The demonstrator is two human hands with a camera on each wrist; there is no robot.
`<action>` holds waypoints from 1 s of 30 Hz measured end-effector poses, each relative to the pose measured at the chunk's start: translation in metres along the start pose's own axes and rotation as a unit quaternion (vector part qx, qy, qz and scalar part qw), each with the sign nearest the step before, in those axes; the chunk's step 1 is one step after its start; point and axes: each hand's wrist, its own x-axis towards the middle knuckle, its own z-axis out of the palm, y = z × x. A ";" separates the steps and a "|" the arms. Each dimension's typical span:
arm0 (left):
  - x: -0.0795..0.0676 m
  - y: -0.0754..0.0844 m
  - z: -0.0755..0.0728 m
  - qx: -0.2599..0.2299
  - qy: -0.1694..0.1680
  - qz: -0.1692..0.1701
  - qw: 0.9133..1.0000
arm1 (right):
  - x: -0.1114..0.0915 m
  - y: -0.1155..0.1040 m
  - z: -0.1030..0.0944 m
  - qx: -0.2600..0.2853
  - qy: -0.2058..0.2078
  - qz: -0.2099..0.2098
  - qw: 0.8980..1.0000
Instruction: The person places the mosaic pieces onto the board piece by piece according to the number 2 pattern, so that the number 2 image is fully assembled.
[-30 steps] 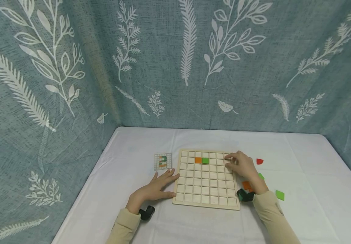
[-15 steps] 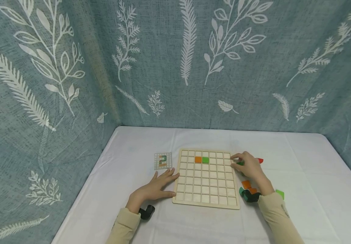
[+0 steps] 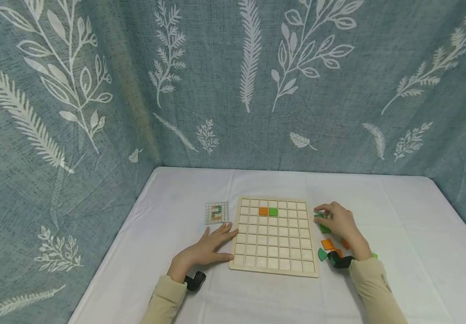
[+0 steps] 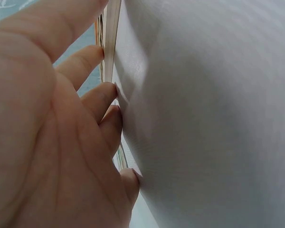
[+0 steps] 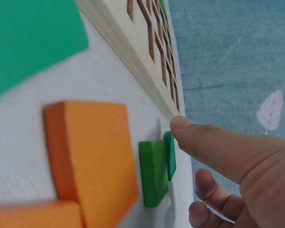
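Note:
The left hand lies with fingers spread on the table, its fingertips at the left edge of the wooden grid board. In the left wrist view the fingertips meet the board's side. To the right of the board, the right hand hovers over green pieces, thumb and forefinger apart with nothing seen between them. The right wrist view shows a green square tile and a darker green piece just below the thumb. An orange tile and a green tile sit side by side in the board's upper cells.
A small pattern card lies left of the board. Nearer the right wrist are orange tiles and a dark green rounded piece. A green tile shows partly behind the sleeve. A patterned curtain stands behind the table.
The right hand has moved rightward from the board's right edge to above the green pieces, now covering most of the red piece. The left hand has stayed in place.

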 end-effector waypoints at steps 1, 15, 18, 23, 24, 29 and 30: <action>0.000 0.000 0.000 0.000 0.001 0.001 1.000 | 0.000 0.001 -0.001 -0.002 -0.001 0.003 1.000; 0.001 -0.001 -0.001 0.001 -0.004 -0.003 1.000 | -0.002 0.012 -0.005 -0.015 -0.015 0.055 0.998; 0.001 -0.001 -0.001 0.001 -0.005 -0.004 1.000 | -0.002 0.014 -0.004 -0.016 -0.014 0.053 0.998; 0.000 0.000 -0.001 -0.004 -0.006 -0.004 1.000 | -0.001 0.012 -0.003 -0.026 -0.007 0.040 0.999; 0.000 0.000 -0.001 -0.006 -0.005 -0.003 1.000 | -0.001 0.012 -0.003 -0.029 -0.005 0.038 0.999; -0.001 0.000 -0.001 -0.008 -0.006 0.000 1.000 | 0.000 0.011 -0.001 -0.041 0.004 0.034 0.999; -0.001 0.000 0.000 -0.009 -0.005 0.003 1.000 | 0.000 0.011 -0.001 -0.038 0.004 0.035 0.999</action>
